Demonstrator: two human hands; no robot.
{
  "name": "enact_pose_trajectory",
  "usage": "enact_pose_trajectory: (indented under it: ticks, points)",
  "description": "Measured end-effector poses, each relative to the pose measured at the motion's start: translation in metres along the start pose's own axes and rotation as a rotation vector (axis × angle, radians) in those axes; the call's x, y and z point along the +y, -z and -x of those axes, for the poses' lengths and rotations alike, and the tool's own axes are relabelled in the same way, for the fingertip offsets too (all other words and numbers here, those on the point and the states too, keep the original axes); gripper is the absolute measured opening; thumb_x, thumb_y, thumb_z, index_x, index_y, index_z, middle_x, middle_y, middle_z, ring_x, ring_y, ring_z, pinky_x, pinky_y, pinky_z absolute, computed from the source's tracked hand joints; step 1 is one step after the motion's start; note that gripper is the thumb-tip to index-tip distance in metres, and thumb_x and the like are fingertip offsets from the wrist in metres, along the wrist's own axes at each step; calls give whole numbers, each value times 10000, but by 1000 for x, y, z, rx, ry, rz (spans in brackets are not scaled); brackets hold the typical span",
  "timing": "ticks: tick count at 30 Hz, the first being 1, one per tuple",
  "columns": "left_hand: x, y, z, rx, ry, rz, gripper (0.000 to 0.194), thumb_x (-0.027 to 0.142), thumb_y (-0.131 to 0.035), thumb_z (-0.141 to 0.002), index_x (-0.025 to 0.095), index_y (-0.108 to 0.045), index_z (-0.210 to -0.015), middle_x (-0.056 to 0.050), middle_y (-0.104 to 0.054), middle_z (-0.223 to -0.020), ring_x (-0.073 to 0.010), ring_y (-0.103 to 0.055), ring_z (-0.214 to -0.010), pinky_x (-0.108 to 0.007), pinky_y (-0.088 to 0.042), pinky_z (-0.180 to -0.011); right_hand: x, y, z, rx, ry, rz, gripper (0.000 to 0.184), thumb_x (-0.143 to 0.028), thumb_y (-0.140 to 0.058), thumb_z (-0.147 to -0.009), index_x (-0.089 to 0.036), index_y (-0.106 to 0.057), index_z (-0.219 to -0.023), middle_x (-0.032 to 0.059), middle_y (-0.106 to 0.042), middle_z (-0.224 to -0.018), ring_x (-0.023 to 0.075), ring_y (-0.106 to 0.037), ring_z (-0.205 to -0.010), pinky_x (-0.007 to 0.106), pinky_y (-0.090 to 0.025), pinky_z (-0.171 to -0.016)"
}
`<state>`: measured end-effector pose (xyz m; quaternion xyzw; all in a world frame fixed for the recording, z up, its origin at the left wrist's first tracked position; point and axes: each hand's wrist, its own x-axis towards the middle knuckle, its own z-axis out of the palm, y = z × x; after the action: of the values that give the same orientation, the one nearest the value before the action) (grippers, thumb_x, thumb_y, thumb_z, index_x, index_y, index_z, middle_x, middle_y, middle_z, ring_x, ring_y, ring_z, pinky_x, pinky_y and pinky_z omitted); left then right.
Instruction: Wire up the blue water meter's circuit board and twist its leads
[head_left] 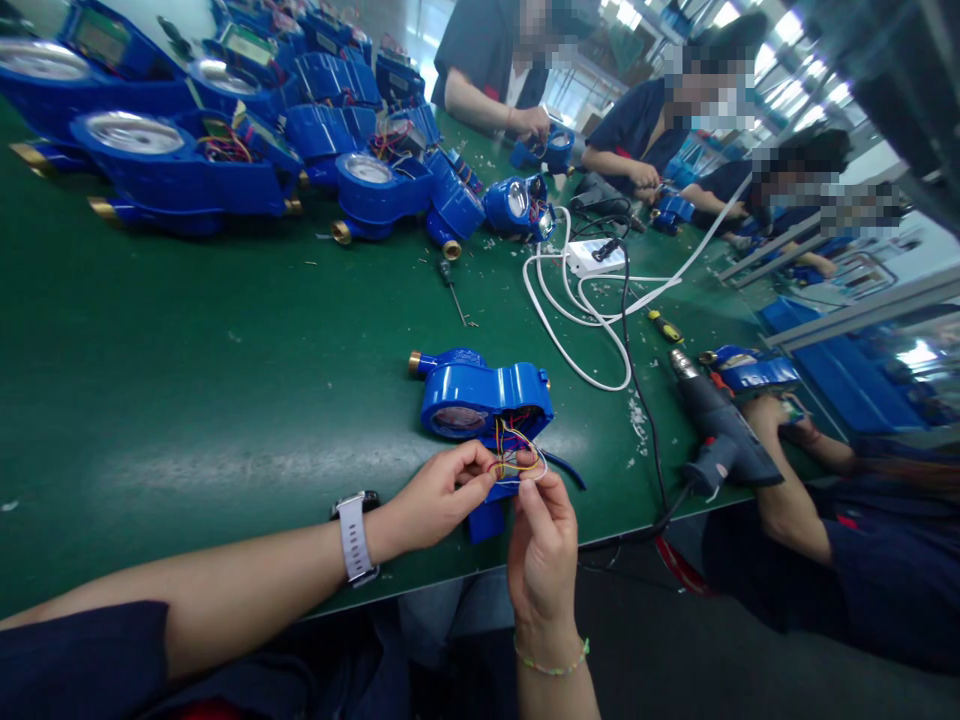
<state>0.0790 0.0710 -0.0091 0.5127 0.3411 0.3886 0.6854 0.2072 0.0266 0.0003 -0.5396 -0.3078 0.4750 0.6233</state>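
A blue water meter (480,392) with a brass threaded end lies on the green table in front of me. Thin red, yellow and white wires (517,440) come out of its open compartment. My left hand (450,490), with a watch on the wrist, pinches some of these wires between thumb and fingers. Close beside it, my right hand (545,525) is closed on the wires too, thumb against fingertips. Beneath the hands is a blue plastic part (486,522), partly covered by them. A dark blue cable (564,468) sticks out to the right of the meter.
Many blue water meters (202,180) crowd the back left. A screwdriver (452,290), white cable (536,300) with a power strip (596,256), and a yellow-black screwdriver (664,326) lie beyond. A heat gun (724,430) rests at right, near a co-worker's arm (787,485). More co-workers sit opposite.
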Motion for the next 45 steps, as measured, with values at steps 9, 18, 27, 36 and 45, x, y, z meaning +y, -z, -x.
enact_pose_trajectory:
  ticks: [9, 18, 27, 36, 45]
  points:
    - [1, 3, -3, -56, -46, 5, 169, 295, -542, -825, 149, -593, -757, -61, -564, -940, -196, -534, -942, -318, -396, -859, 1, 0, 5, -101, 24, 48, 106, -327, -687, -872, -222, -675, -863, -8, -642, -905, 156, -568, -900, 295, -401, -883]
    - [-1, 3, -5, -33, 37, 141, 173, 298, -639, -751, 141, -589, -696, -45, -552, -930, -165, -539, -871, -292, -405, -818, 6, 5, 4, -142, 128, 149, 72, -280, -616, -930, -220, -655, -919, 12, -639, -989, 183, -570, -985, 338, -400, -934]
    - [-2, 5, -4, -16, 29, 86, 167, 292, -650, -734, 147, -594, -673, -50, -578, -929, -182, -557, -894, -312, -423, -852, 2, 7, 5, -179, 176, 260, 65, -237, -620, -922, -203, -651, -876, 17, -642, -954, 183, -584, -965, 332, -419, -918]
    - [1, 3, -4, 2, 21, 87, 217, 315, -657, -728, 156, -533, -647, -16, -537, -811, -154, -519, -786, -276, -421, -759, 4, 3, 6, -171, 214, 360, 103, -254, -589, -935, -199, -625, -856, 26, -632, -929, 188, -606, -923, 352, -454, -887]
    - [-2, 1, -9, 48, 94, 119, 343, 446, -731, -702, 144, -570, -684, -19, -572, -797, -155, -516, -768, -278, -437, -747, 30, 38, 25, -85, 521, 770, 496, -255, -609, -901, -261, -450, -1371, 103, -461, -1396, 278, -438, -1285, 470, -384, -1047]
